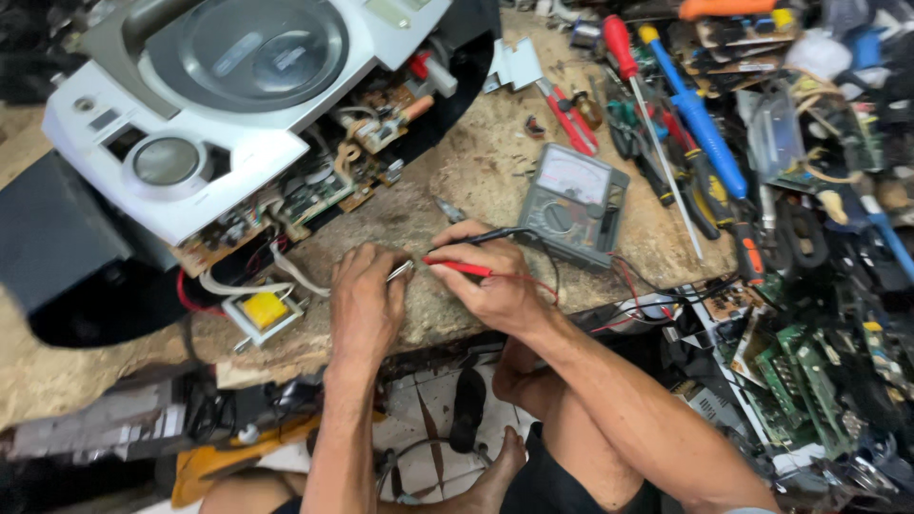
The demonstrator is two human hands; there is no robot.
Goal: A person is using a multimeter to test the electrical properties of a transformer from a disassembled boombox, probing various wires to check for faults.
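Probes first: the right hand [490,281] pinches a red test probe [459,268] between its fingers, with a black probe [490,235] running over the top of the same hand, both leading by thin wires back to a grey analogue multimeter [574,202] lying just beyond the knuckles. The red probe's tip meets a small metal part [400,270] that the left hand [365,303] holds pinched in its fingers; the part is too small to make out further. Both hands rest near the front edge of the surface [476,171], a worn, crumbly brown top. To the left lies an opened silver-white stereo player [228,105], its circuit boards and wires hanging out, and a small yellow transformer [264,311] sits at the end of its leads beside the left wrist. Behind the meter lie a red-handled screwdriver [624,57], a blue-handled screwdriver [700,119] and red pliers [571,114]. The right side is heaped with green circuit boards [804,376] and tangled parts. Below, the person's bare feet rest on a tiled floor [424,400].
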